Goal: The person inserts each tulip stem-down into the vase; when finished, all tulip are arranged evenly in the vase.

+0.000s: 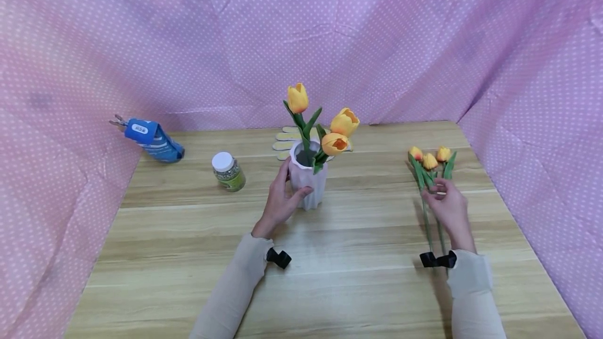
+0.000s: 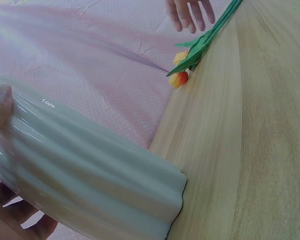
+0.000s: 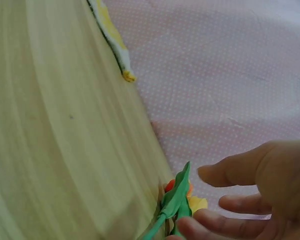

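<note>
A pink cloth (image 1: 212, 41) printed with small white dots hung behind the far edge of the surface (image 1: 358, 281) and also stood beyond its left and right edges, wrinkled and loosely folded. One slanting fold met the far right corner. The surface was pale and wood-grained, its streaks running between the left and right edges. The cloth looked paler past the left edge and deeper, nearly purple, past the right; a soft sheen lay across the wood.
</note>
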`<state>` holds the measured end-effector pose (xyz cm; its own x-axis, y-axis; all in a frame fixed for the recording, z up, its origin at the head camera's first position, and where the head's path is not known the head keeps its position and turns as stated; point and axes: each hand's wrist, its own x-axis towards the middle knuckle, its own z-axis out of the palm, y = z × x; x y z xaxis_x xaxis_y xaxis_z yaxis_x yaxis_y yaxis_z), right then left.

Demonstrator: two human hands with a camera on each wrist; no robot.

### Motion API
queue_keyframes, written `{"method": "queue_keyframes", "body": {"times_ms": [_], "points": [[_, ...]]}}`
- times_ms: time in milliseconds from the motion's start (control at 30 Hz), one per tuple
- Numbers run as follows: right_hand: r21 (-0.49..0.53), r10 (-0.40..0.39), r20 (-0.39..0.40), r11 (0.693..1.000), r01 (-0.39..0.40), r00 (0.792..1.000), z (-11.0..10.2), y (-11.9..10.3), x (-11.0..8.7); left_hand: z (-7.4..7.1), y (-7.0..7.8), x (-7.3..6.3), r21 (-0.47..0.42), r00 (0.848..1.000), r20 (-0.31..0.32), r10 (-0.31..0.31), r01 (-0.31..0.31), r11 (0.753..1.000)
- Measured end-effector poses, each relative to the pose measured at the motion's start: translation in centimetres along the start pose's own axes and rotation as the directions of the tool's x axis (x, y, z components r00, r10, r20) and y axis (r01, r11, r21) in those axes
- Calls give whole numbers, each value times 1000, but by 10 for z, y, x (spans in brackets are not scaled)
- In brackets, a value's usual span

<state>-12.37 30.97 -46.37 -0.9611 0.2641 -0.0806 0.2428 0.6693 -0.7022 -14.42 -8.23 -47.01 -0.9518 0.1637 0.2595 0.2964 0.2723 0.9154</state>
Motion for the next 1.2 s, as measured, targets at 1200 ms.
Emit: {"method": "queue_keyframes", "body": {"times_ms": [1200], "points": [[-328, -55, 126, 940, 94, 990, 15, 5, 11, -1, 0, 0, -4, 1000, -1, 10, -10, 1000]]}}
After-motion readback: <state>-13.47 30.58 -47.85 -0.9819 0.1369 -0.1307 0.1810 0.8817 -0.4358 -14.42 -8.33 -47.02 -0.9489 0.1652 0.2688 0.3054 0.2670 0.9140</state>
